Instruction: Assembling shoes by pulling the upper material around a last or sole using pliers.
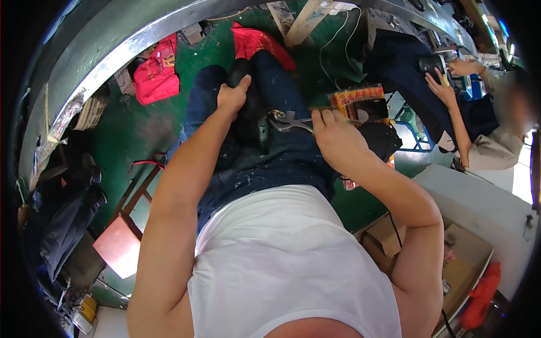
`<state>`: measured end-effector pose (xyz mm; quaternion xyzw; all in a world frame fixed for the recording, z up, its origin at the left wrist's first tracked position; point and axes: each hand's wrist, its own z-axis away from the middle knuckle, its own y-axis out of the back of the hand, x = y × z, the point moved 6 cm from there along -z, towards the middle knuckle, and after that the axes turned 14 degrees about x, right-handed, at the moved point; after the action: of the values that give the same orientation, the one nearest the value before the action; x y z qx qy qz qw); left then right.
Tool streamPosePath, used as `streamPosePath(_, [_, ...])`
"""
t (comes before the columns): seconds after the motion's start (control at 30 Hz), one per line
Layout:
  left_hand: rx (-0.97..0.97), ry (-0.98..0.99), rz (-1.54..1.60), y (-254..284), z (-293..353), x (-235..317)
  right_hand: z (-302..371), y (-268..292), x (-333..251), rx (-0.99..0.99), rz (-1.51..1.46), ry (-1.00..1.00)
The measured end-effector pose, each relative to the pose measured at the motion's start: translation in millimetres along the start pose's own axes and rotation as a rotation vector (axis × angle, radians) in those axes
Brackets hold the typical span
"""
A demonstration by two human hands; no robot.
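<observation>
A long black object that looks like a shoe (pixel 241 69) lies between my thighs, its rounded end pointing away from me. My left hand (pixel 232 97) is wrapped round it near that far end. Metal pliers (pixel 290 120) are in my right hand (pixel 337 135), fingers closed on the handles. The jaws point left, over my right thigh, close to the object's near end (pixel 264 132). A small pale piece shows by the jaws; whether they grip it I cannot tell.
A metal bench edge (pixel 112 65) curves along the far left. Red cloth bags (pixel 159 73) lie on the green floor. On the right a co-worker's hands hold a black shoe (pixel 431 66). A cardboard box (pixel 465 276) stands near right, a stool (pixel 119 245) near left.
</observation>
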<state>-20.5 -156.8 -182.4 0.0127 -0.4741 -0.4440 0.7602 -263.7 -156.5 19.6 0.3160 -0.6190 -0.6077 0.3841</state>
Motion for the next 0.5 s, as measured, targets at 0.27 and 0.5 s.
streamPosePath(0.27, [0.017,-0.023,-0.193,3.5,4.1,7.3,-36.6,-14.0,-9.0,-0.058,0.304,-0.069])
streamPosePath(0.5, [-0.012,-0.074,-0.411,-4.7,10.7,21.3,-58.6,-11.7,-8.1,-0.243,0.509,-0.027])
